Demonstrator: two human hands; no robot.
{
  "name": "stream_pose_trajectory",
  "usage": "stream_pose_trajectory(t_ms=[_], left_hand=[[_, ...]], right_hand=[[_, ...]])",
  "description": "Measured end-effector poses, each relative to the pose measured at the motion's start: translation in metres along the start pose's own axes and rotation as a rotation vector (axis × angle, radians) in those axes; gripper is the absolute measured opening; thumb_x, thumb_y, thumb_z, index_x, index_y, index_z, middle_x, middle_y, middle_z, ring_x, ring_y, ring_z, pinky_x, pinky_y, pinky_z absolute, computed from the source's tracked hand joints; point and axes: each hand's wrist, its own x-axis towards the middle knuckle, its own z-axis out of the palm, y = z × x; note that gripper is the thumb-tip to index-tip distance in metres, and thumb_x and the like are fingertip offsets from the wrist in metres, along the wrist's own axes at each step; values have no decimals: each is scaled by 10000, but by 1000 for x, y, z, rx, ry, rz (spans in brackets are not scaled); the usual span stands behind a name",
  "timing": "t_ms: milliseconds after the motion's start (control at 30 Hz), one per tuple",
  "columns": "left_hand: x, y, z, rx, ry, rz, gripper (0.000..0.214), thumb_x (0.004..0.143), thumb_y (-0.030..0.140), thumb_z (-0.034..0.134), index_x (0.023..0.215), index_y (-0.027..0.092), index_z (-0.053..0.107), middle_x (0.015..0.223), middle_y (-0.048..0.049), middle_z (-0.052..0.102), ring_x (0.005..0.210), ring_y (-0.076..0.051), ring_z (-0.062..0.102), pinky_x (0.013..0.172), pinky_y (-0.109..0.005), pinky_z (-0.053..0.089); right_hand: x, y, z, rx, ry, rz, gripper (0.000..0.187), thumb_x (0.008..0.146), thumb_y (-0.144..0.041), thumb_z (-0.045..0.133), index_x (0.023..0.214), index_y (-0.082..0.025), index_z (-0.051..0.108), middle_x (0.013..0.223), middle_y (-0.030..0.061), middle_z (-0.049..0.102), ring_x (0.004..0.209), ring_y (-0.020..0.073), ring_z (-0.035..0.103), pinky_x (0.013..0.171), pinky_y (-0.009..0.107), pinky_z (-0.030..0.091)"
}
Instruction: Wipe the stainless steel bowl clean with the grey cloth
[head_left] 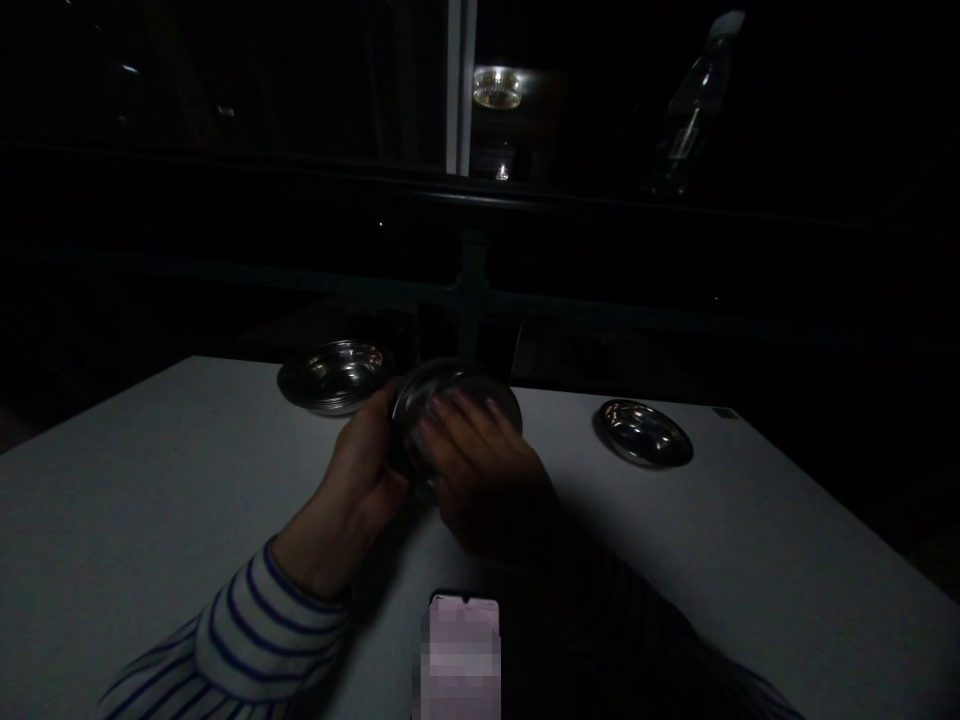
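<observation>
My left hand point(360, 470) grips the left edge of a round stainless steel dish point(469, 385), which stands tilted above the table. My right hand point(480, 475) lies across the dish's front with its fingers curled on the metal, and much of the dish is hidden behind both hands. Just beyond my left hand, a shallow steel bowl point(335, 377) rests on the white table point(150, 480), apart from the held dish. A similar steel dish point(643, 433) sits farther right, out of reach of my fingers.
A phone point(461, 655) with a blurred screen lies at the table's near edge, below my hands. The room is dim. Beyond the table's far edge stand a dark railing point(472, 290) and a window reflecting a ceiling light point(497, 88).
</observation>
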Motion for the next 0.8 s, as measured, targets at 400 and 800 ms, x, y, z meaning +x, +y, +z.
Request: stream_pose_trajectory(t_ms=[400, 800], left_hand=[[-6, -15, 5, 58, 28, -61, 162, 800, 223, 499, 743, 127, 616, 570, -6, 619, 487, -111, 585, 465, -200, 481], [-13, -13, 7, 57, -8, -94, 371, 838, 373, 433, 589, 147, 590, 455, -9, 568, 396, -102, 533, 390, -187, 416]], right_hand=[[6, 6, -19, 17, -30, 130, 410, 885, -263, 320, 1203, -83, 504, 1307, 128, 480, 1269, 228, 347, 1054, 442, 264], [6, 12, -15, -2, -1, 119, 389, 891, -273, 298, 1168, -123, 526, 1250, 87, 540, 1220, 202, 408, 1077, 453, 192]])
